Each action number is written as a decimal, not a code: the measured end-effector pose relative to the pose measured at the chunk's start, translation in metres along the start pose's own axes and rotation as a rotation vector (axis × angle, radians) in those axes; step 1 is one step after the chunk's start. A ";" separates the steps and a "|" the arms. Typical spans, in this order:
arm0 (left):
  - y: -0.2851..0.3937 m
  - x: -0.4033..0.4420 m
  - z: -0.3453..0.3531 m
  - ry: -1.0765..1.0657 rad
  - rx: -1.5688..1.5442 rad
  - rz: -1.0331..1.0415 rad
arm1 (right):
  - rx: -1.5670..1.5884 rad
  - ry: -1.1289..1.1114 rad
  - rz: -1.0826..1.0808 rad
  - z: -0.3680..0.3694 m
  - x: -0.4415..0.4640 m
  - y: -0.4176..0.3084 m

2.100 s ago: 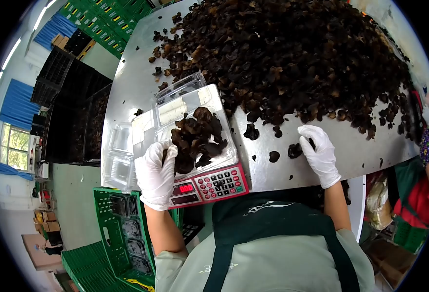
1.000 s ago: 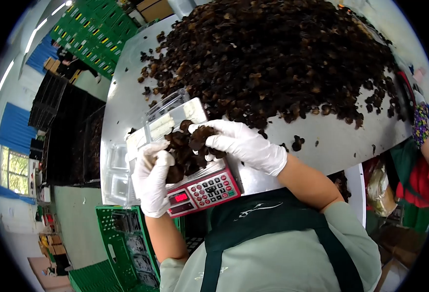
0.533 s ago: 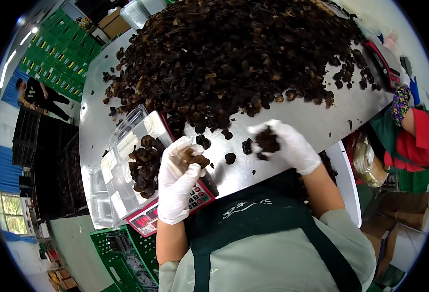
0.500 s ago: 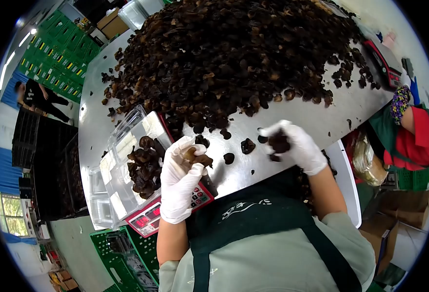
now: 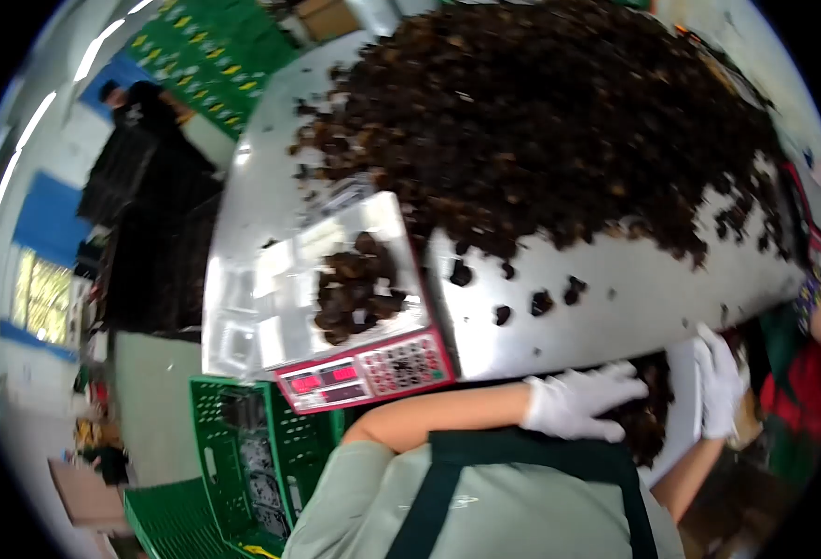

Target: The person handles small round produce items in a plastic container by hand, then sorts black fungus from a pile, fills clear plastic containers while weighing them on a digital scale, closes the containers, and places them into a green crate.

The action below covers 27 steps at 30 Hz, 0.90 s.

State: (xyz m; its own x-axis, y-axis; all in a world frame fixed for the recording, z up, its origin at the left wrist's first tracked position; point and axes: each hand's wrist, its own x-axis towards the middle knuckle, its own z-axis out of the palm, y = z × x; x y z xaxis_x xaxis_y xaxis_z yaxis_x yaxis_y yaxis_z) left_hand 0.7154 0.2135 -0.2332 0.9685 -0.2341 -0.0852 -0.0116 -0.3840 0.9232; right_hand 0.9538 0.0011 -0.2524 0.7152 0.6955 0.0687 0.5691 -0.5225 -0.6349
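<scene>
Hands (image 5: 583,402) (both gloved) at tub (image 5: 684,396)

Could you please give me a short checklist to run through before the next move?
1. Left hand open: ok, fingers spread near the dark pieces in the white tub.
2. Right hand gripping the tub: cannot tell, it is at the rim but blurred.
3. Scale free of both hands: ok, neither touches it.
4. Heap on the scale: ok, it sits over the platform.
5. Red display readable: not ok, lit but blurred.
6. Table free of loose pieces: not ok, several lie there.
</scene>
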 end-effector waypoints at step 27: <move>-0.036 -0.163 0.023 0.661 -0.993 -0.335 | -0.195 -0.109 -0.753 0.276 0.131 -0.194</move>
State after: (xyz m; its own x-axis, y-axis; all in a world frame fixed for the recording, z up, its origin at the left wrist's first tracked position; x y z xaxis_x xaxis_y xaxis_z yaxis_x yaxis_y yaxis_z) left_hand 0.5523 0.2447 -0.2609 0.8305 0.3513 -0.4322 0.1749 0.5722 0.8012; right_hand 0.8248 0.3296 -0.3321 0.0707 0.9360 0.3448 0.9532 0.0385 -0.2999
